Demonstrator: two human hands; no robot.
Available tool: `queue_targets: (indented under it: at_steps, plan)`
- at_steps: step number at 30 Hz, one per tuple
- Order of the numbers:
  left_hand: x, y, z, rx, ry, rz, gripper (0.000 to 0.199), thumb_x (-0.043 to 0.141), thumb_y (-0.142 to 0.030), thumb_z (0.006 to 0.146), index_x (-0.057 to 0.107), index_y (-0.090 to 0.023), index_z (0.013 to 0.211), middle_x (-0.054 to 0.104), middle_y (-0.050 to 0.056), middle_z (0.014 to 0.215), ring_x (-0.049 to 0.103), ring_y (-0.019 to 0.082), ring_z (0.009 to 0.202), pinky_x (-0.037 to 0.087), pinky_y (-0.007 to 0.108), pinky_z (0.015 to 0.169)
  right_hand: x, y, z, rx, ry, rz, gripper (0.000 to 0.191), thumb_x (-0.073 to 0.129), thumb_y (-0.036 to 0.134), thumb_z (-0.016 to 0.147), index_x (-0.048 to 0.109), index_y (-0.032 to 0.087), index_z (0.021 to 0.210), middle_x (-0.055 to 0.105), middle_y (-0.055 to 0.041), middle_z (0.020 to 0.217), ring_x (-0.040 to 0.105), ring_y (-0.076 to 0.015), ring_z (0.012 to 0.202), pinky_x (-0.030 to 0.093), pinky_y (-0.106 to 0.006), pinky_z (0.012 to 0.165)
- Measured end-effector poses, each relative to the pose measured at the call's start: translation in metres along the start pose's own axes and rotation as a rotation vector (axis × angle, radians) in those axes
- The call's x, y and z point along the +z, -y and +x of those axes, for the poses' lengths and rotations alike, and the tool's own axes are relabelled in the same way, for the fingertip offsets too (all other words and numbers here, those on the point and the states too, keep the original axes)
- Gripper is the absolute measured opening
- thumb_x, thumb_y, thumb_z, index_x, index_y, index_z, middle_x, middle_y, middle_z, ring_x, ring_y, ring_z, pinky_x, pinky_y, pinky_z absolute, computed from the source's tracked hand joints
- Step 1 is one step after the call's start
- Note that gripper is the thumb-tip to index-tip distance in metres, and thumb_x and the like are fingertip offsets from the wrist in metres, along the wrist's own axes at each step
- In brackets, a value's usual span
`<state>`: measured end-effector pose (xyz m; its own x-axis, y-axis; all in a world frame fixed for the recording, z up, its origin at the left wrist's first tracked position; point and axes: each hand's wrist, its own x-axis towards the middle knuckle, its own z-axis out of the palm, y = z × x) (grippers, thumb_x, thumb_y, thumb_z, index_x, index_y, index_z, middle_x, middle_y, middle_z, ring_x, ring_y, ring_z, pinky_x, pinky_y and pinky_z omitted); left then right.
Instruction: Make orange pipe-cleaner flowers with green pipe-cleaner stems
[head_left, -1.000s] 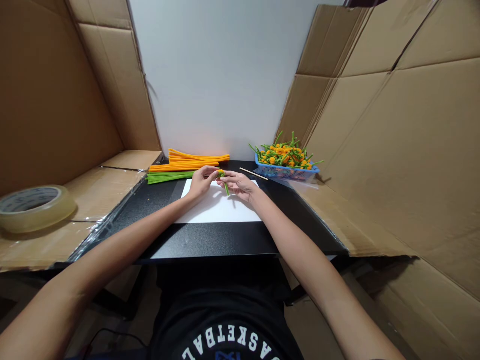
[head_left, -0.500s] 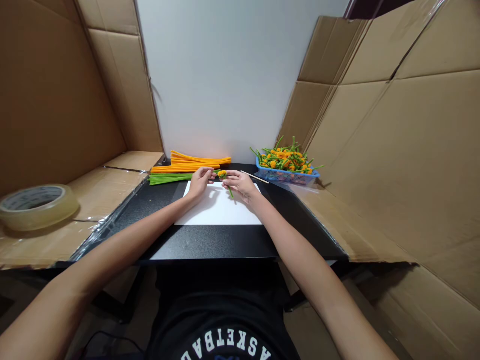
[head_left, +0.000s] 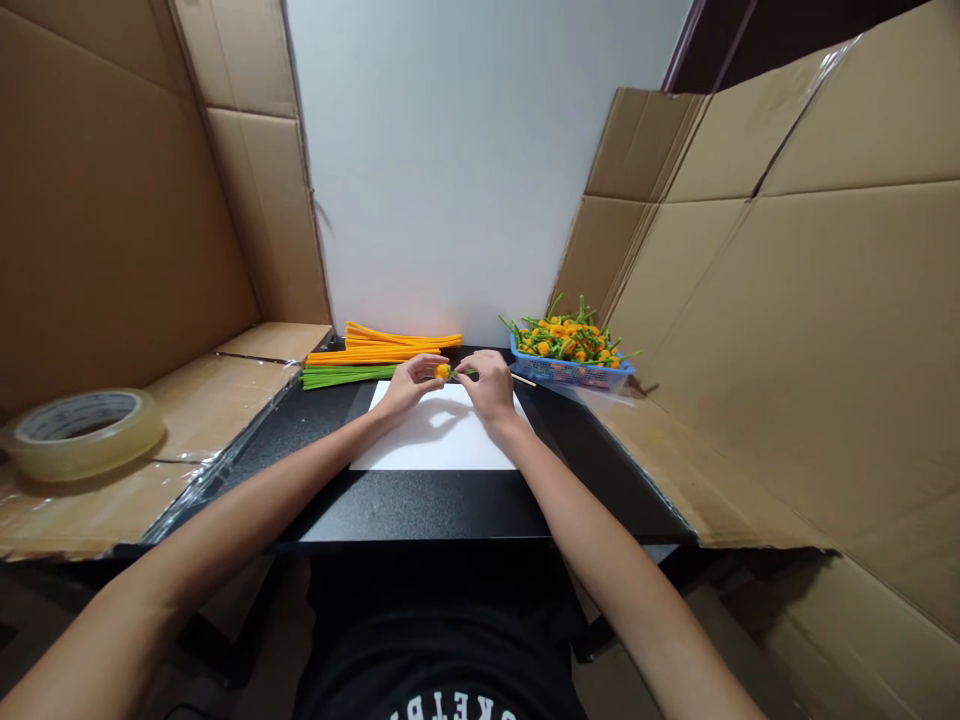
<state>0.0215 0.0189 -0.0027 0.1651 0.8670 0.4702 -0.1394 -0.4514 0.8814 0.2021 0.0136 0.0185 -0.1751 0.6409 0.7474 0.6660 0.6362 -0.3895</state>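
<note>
Over the white sheet [head_left: 442, 440], a small orange flower [head_left: 443, 371] with a green stem is between my two hands. My left hand [head_left: 411, 384] has its fingers closed on the orange head from the left. My right hand [head_left: 487, 384] pinches the green stem on the right side. Bundles of orange fuzzy sticks [head_left: 375, 355] and green fuzzy sticks [head_left: 341, 376] lie behind and left of my left hand. To the right stands a blue basket [head_left: 574, 373] heaped with orange flowers [head_left: 568, 343] on green stems.
A thin pale stick [head_left: 523, 380] lies beside the basket on the black table [head_left: 420, 505]. A roll of clear tape [head_left: 86, 435] rests on cardboard at the left. Cardboard walls [head_left: 810, 330] rise on both sides, with a pale wall behind.
The flower has turned, so its stem now points right instead of down toward me. My right hand has shifted from the flower head to the stem. The view has tilted slightly up.
</note>
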Motion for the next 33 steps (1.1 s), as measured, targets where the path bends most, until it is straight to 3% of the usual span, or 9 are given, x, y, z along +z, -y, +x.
queue_targets:
  at_steps: [2, 5, 10, 13, 16, 19, 24, 28, 33]
  plan:
    - [-0.003, 0.002, 0.002, 0.0, 0.069, 0.057, 0.05, 0.083, -0.029, 0.065, 0.07, -0.018, 0.111, 0.07, 0.012, 0.121, 0.068, 0.023, 0.103, 0.056, 0.036, 0.088, -0.007, -0.002, 0.004, -0.052, -0.068, -0.164, 0.013, 0.067, 0.017, 0.086, 0.076, 0.024, 0.079, 0.07, -0.0097, 0.095, 0.055, -0.0296, 0.106, 0.042, -0.044, 0.095]
    - [-0.009, 0.003, 0.003, 0.02, 0.129, 0.217, 0.053, 0.077, -0.029, 0.071, 0.065, -0.019, 0.121, 0.066, 0.014, 0.131, 0.066, 0.026, 0.113, 0.055, 0.042, 0.095, -0.022, -0.002, 0.015, -0.119, -0.061, -0.358, 0.021, 0.06, 0.021, 0.093, 0.078, 0.026, 0.084, 0.069, -0.01, 0.091, 0.052, -0.0298, 0.103, 0.038, -0.046, 0.093]
    - [-0.027, -0.005, 0.003, 0.213, 0.034, 0.962, 0.037, 0.062, -0.018, 0.078, 0.064, -0.017, 0.115, 0.066, 0.015, 0.124, 0.058, 0.032, 0.122, 0.044, 0.047, 0.107, -0.053, -0.009, 0.035, -0.324, -0.015, -0.355, 0.027, 0.054, 0.014, 0.096, 0.078, 0.025, 0.097, 0.078, -0.0073, 0.1, 0.06, -0.027, 0.106, 0.039, -0.042, 0.092]
    - [-0.043, -0.009, 0.008, 0.11, -0.003, 1.367, 0.034, 0.056, -0.018, 0.081, 0.063, -0.014, 0.114, 0.065, 0.018, 0.123, 0.057, 0.034, 0.118, 0.045, 0.046, 0.102, -0.072, -0.025, 0.049, -0.42, 0.03, -0.314, 0.029, 0.053, 0.014, 0.097, 0.078, 0.025, 0.105, 0.079, -0.0075, 0.102, 0.066, -0.0252, 0.102, 0.044, -0.041, 0.092]
    - [-0.068, -0.007, 0.019, -0.018, 0.008, 1.554, 0.027, 0.054, -0.02, 0.082, 0.064, -0.012, 0.106, 0.067, 0.019, 0.113, 0.06, 0.034, 0.11, 0.046, 0.044, 0.094, -0.09, -0.05, 0.067, -0.408, 0.061, -0.289, 0.036, 0.051, 0.006, 0.091, 0.077, 0.022, 0.111, 0.078, -0.0094, 0.11, 0.069, -0.0245, 0.108, 0.049, -0.04, 0.097]
    - [-0.098, -0.002, 0.028, -0.055, 0.068, 1.54, 0.019, 0.053, -0.022, 0.083, 0.068, -0.016, 0.093, 0.07, 0.017, 0.101, 0.063, 0.033, 0.103, 0.047, 0.042, 0.089, -0.108, -0.083, 0.091, -0.258, 0.034, -0.297, 0.053, 0.046, -0.002, 0.081, 0.074, 0.019, 0.121, 0.074, -0.0099, 0.123, 0.067, -0.0244, 0.119, 0.048, -0.041, 0.107]
    - [-0.13, 0.01, 0.032, 0.084, 0.187, 1.39, 0.022, 0.049, -0.032, 0.086, 0.068, -0.021, 0.086, 0.071, 0.013, 0.096, 0.063, 0.032, 0.099, 0.047, 0.044, 0.088, -0.138, -0.142, 0.121, 0.103, -0.014, -0.306, 0.056, 0.042, 0.001, 0.08, 0.076, 0.017, 0.121, 0.073, -0.0091, 0.126, 0.067, -0.024, 0.122, 0.047, -0.04, 0.111]
    - [-0.13, 0.02, 0.036, 0.121, 0.196, 1.342, 0.028, 0.051, -0.046, 0.09, 0.066, -0.023, 0.089, 0.07, 0.01, 0.095, 0.063, 0.03, 0.094, 0.047, 0.042, 0.086, -0.145, -0.176, 0.126, 0.229, 0.061, -0.299, 0.06, 0.041, 0.0, 0.077, 0.075, 0.02, 0.122, 0.073, -0.0075, 0.126, 0.066, -0.0236, 0.122, 0.048, -0.04, 0.11]
    - [-0.105, 0.033, 0.058, 0.176, 0.24, 1.235, 0.024, 0.055, -0.044, 0.091, 0.067, -0.024, 0.09, 0.07, 0.008, 0.095, 0.063, 0.029, 0.093, 0.048, 0.042, 0.085, -0.141, -0.202, 0.131, 0.183, 0.112, -0.426, 0.067, 0.04, -0.004, 0.074, 0.069, 0.015, 0.132, 0.065, -0.0129, 0.139, 0.056, -0.024, 0.134, 0.041, -0.042, 0.116]
